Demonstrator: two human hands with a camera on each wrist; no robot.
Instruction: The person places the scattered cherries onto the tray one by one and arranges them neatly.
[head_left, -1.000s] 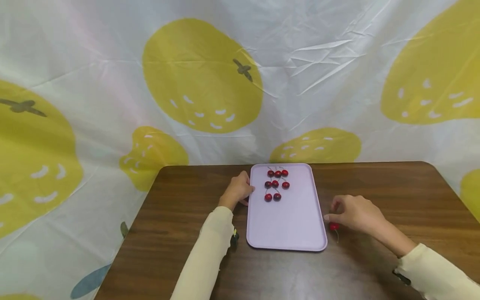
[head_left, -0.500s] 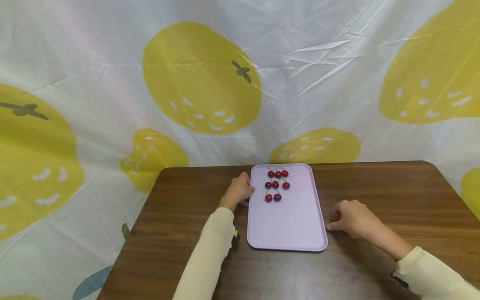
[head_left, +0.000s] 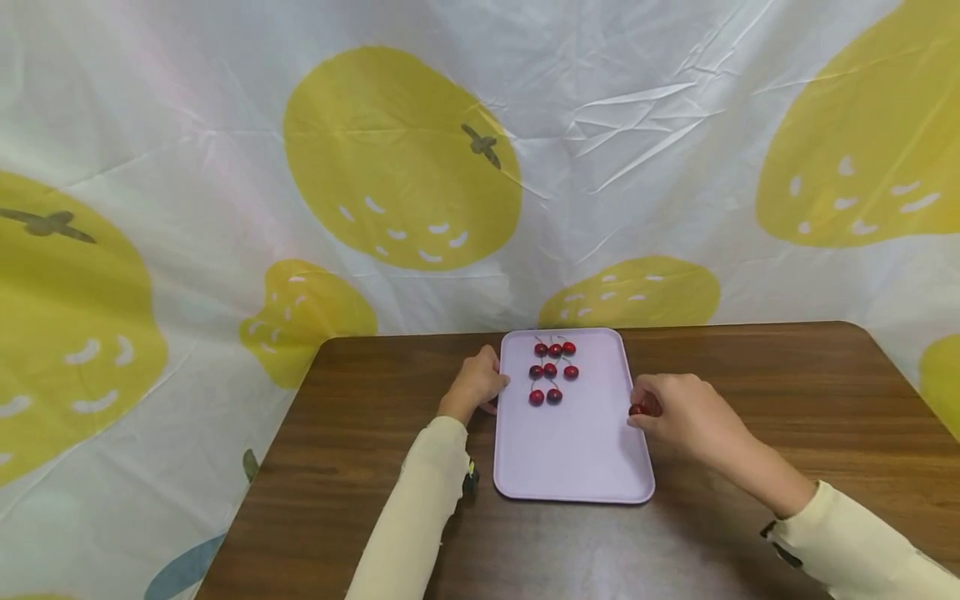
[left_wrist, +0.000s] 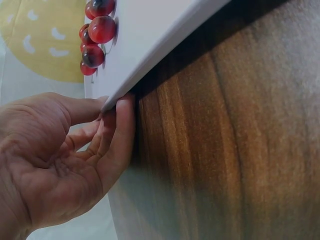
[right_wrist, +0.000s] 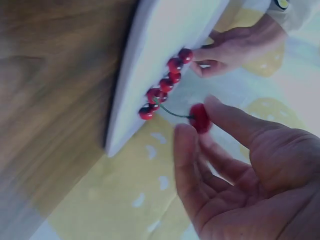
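Observation:
A pale lilac tray [head_left: 573, 454] lies on the wooden table. Its left rim is pinched by my left hand [head_left: 476, 381]; in the left wrist view the thumb [left_wrist: 87, 109] is on the rim and the fingers bend beneath it. Over the tray's right edge, my right hand [head_left: 686, 412] pinches a red cherry [right_wrist: 200, 118] between thumb and fingers. Its thin green stem points away from the hand. Several dark red cherries [head_left: 551, 370] with stems sit in rows on the far half of the tray, two of them in the nearest row.
The brown wooden table [head_left: 375, 400] reaches back to a white curtain [head_left: 450, 300] printed with yellow fruit. The tray's far end lies close to that curtain. Pale sleeves cover both forearms.
My right hand picked up the cherry from the table beside the tray and moved it up and left, over the tray's right edge. The left hand stays on the rim.

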